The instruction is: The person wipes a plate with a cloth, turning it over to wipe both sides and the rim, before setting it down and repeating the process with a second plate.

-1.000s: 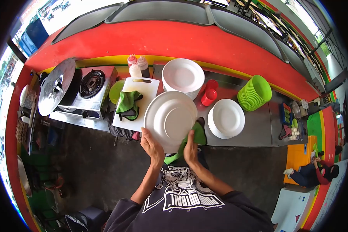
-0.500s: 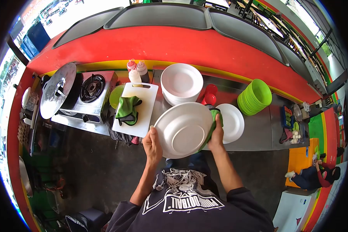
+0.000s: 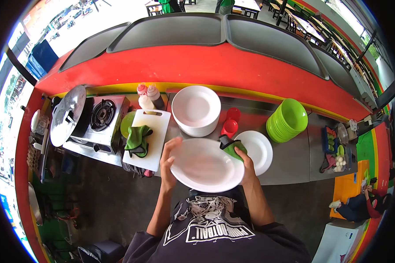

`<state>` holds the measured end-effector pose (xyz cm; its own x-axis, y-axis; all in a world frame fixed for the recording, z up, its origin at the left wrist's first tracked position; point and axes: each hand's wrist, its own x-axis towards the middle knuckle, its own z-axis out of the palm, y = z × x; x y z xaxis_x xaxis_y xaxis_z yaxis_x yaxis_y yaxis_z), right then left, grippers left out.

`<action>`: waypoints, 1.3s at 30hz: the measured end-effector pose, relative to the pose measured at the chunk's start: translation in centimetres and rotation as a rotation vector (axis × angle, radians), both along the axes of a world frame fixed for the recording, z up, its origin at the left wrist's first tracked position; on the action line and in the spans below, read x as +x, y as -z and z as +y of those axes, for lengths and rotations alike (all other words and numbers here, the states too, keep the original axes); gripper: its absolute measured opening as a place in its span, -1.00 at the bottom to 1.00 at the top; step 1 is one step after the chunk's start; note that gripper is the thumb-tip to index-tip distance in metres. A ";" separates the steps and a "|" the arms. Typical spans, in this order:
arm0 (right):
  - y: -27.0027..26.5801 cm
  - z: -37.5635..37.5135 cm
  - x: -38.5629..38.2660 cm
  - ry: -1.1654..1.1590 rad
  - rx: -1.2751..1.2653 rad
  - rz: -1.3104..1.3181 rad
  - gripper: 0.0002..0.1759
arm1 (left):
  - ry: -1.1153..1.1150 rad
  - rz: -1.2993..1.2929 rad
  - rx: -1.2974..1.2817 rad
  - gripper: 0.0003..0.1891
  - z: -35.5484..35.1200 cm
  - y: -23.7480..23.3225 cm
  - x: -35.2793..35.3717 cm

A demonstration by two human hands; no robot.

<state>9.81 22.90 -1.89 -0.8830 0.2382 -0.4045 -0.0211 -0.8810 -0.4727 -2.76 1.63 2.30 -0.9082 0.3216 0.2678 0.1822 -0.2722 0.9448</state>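
A white plate (image 3: 204, 166) is held level over the front edge of the steel counter, its inner face up. My left hand (image 3: 167, 163) curls at the plate's left rim, partly blurred. At the right rim my right hand (image 3: 245, 165) pinches a green cloth with a dark edge (image 3: 235, 149) against the plate. Behind it stands a stack of white plates (image 3: 196, 107), and a single white plate (image 3: 259, 151) lies to the right, partly behind the cloth. Red cups (image 3: 230, 127) are between them.
A white cutting board (image 3: 156, 144) with another green cloth (image 3: 137, 141), sauce bottles (image 3: 145, 102) and a gas stove (image 3: 103, 116) are at left. Green bowls (image 3: 289, 118) are stacked at right. A person (image 3: 360, 206) sits at far right. Black trays (image 3: 171, 33) line the red ledge.
The held plate has turned over from underside showing to inner face showing. My right hand and its cloth are now at the upper right rim. The view has shifted slightly.
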 end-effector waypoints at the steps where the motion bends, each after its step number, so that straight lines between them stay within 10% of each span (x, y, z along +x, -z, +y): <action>1: -0.1 0.7 -0.3 0.039 0.092 0.000 -0.64 | 0.237 -0.246 0.135 -0.18 0.1 0.0 0.1; 4: 0.2 3.1 -1.3 0.126 0.276 0.007 -0.60 | 0.237 -0.620 0.082 -0.37 1.2 1.3 -0.1; 14: 3.3 5.7 -4.3 0.075 0.805 -0.102 -0.66 | -0.228 -0.347 -0.138 -0.54 6.7 5.7 -0.1; 39: 7.8 -1.8 -14.3 0.259 0.899 -0.275 -0.75 | -0.215 -0.056 -0.387 -0.37 8.4 15.8 -13.8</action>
